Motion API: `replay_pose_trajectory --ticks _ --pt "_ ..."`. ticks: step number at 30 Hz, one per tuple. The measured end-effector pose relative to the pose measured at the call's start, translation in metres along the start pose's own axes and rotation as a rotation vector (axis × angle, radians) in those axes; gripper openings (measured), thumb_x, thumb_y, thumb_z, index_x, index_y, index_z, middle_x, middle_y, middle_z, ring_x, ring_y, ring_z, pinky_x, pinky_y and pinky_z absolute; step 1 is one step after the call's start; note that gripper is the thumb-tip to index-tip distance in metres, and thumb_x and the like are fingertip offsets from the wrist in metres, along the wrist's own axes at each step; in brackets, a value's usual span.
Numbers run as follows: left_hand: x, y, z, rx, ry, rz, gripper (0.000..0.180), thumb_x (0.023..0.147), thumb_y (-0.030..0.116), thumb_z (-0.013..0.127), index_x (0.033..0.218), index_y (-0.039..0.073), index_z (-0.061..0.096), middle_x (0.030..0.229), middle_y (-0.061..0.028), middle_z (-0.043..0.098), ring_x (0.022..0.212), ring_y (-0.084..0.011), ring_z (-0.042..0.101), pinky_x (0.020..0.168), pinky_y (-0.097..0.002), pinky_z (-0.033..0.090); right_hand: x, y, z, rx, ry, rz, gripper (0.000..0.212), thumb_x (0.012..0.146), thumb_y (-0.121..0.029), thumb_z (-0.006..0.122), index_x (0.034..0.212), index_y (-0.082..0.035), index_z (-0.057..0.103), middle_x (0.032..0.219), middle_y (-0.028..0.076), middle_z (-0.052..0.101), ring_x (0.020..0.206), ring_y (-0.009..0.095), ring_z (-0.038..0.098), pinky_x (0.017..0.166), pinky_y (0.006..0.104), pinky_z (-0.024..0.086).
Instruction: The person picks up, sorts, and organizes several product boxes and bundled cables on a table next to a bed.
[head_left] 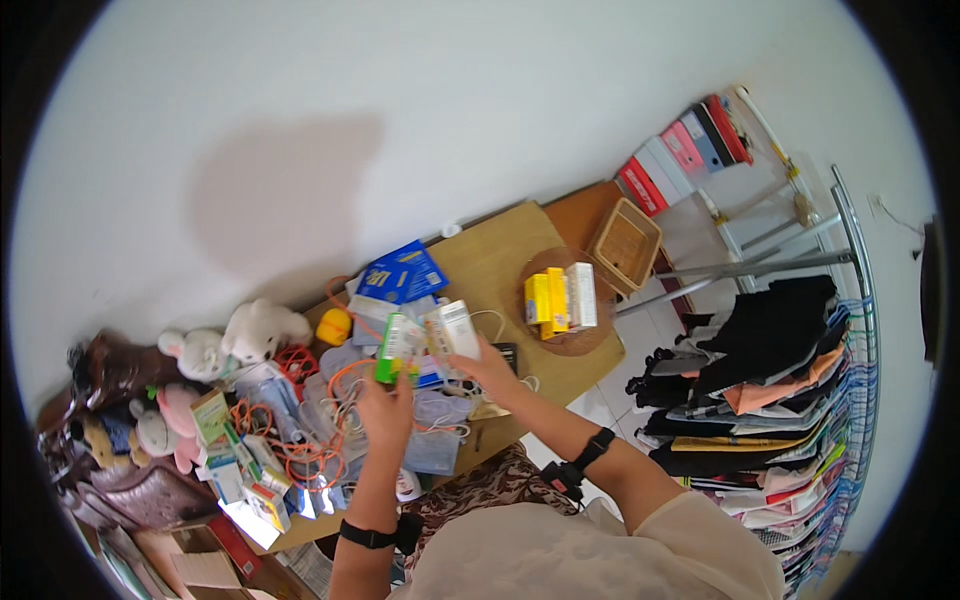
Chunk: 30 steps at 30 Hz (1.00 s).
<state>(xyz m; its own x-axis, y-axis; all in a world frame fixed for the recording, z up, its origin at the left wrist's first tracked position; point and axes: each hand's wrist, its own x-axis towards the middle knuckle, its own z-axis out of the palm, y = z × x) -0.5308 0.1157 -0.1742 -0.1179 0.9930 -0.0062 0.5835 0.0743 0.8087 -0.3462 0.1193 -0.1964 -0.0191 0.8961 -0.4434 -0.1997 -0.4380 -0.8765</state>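
At mid-frame, my left grip (388, 405) clasps a green-and-white carton (398, 343); just rightward, my right grip (487, 366) clasps a white carton (455, 328).

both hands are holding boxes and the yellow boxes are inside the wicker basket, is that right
Not quite: the head view shows the yellow boxes outside the wicker basket, on a round brown surface beside it. The left hand and right hand are indeed holding boxes.

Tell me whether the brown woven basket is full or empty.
It looks empty: the woven basket opens toward the camera, and its bottom shows bare.
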Motion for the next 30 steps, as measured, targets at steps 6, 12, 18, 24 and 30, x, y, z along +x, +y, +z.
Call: replay_pose_trajectory --ticks 6,12,18,24,30 --pt "-0.013 0.068 0.111 0.090 -0.292 0.018 0.038 0.084 0.030 0.060 0.109 0.004 0.050 0.070 -0.0173 0.064 0.063 -0.0343 0.064 0.056 -0.0434 0.050 -0.019 0.004 -0.127 0.073 0.374 -0.311 0.056 0.079 -0.016 0.066 0.127 0.002 0.042 0.113 0.012 0.057 0.100 0.018 0.056 0.087 0.0310 0.045" --pt "0.017 0.102 0.183 0.297 -0.293 -0.006 0.039 0.083 0.032 0.059 0.109 0.005 0.049 0.068 -0.0207 0.063 0.062 -0.0388 0.062 0.056 -0.0460 0.050 0.006 0.028 -0.223 -0.261 0.749 -0.327 0.058 0.080 -0.013 0.063 0.129 0.003 0.038 0.110 0.011 0.057 0.097 0.021 0.057 0.083 0.0327 0.048" --pt "0.062 0.119 0.203 0.466 -0.253 0.050 0.035 0.083 0.031 0.059 0.105 0.005 0.050 0.066 -0.0197 0.062 0.060 -0.0389 0.061 0.056 -0.0477 0.050 0.025 0.000 -0.232 0.036 0.685 -0.004 0.043 0.082 -0.017 0.063 0.119 0.000 0.049 0.099 0.009 0.060 0.085 0.014 0.059 0.059 0.0267 0.053" --pt "0.085 0.121 0.218 0.554 -0.315 0.194 0.033 0.082 0.031 0.060 0.107 0.010 0.052 0.078 -0.0163 0.064 0.068 -0.0352 0.063 0.061 -0.0446 0.050 0.012 -0.004 -0.234 -0.332 0.781 -0.034 0.049 0.080 -0.020 0.064 0.120 0.002 0.049 0.106 0.019 0.061 0.095 0.030 0.061 0.082 0.0368 0.048" --pt "0.079 0.130 0.224 0.541 -0.366 0.147 0.036 0.082 0.030 0.061 0.110 0.008 0.053 0.087 -0.0183 0.064 0.077 -0.0346 0.063 0.067 -0.0432 0.050 0.024 0.021 -0.237 -0.812 0.453 0.079 0.061 0.082 -0.029 0.064 0.130 0.002 0.042 0.124 0.024 0.050 0.112 0.037 0.050 0.095 0.0418 0.039"
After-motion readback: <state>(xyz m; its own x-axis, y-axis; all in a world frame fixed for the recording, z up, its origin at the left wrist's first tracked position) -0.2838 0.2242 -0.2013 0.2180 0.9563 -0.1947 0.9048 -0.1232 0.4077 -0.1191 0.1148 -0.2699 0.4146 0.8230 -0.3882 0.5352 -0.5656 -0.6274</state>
